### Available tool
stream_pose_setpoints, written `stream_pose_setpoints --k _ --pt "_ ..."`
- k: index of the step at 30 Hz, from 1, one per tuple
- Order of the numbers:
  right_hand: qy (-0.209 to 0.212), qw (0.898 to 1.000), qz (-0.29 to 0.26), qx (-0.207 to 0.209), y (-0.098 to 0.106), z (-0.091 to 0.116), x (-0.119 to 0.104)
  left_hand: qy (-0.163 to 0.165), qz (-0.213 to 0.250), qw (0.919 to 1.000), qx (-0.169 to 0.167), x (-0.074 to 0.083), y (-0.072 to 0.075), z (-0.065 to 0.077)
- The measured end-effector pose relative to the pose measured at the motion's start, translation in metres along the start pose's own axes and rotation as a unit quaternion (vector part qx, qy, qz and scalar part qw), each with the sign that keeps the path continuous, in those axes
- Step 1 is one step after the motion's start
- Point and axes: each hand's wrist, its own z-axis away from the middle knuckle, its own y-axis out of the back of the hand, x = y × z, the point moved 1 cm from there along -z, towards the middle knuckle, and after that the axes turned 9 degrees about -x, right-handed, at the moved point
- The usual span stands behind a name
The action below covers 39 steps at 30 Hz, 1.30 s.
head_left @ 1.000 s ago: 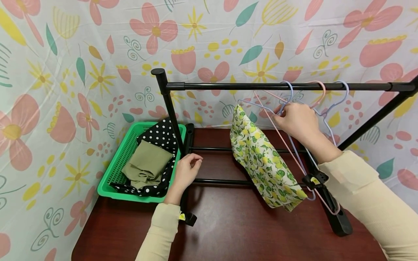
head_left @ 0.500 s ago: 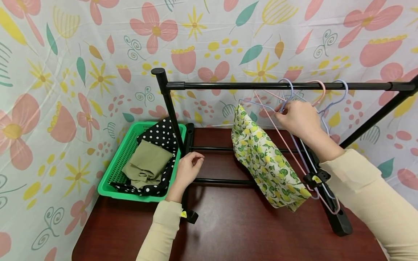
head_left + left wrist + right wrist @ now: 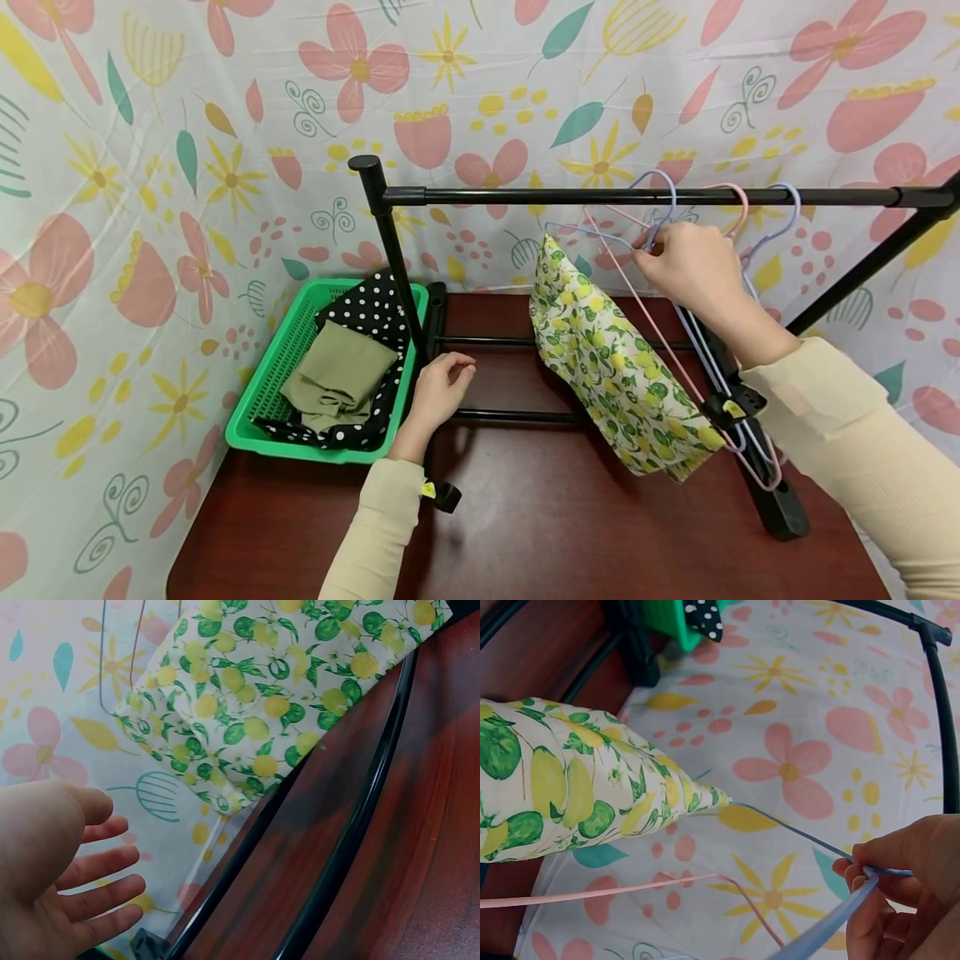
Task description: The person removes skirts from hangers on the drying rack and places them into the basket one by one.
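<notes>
My right hand [image 3: 693, 258] pinches a light-blue clothes hanger [image 3: 825, 919] at its neck, between thumb and fingers. The hanger's hook reaches over the black rail of a clothes rack [image 3: 517, 197]. Over this hanger drapes a lemon-print cloth [image 3: 607, 358], which slants down to the right above the tabletop. My left hand [image 3: 438, 387] holds nothing; it hovers by the rack's left post, fingers loosely bent. In the left wrist view those fingers [image 3: 105, 862] are spread apart below the cloth's corner. Part of the blue hanger is hidden behind the cloth.
A pink hanger [image 3: 738, 200] and another blue hanger [image 3: 793, 204] hang on the rail to the right. On the left, a green basket [image 3: 236, 433] contains a folded olive cloth [image 3: 341, 371] on a black polka-dot cloth [image 3: 378, 300]. Two lower bars cross above the brown table [image 3: 525, 517].
My right hand has shifted slightly right, and the held hanger's hook now stands higher over the rail. The cloth's lower end has swung a little right. My left hand has drifted slightly right.
</notes>
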Motion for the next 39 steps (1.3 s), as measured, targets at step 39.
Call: stream_pose_setpoints --k 39 --pt "0.042 0.997 -0.040 0.054 0.020 0.006 -0.037 0.138 0.149 0.9786 -0.036 -0.004 -0.056 -0.014"
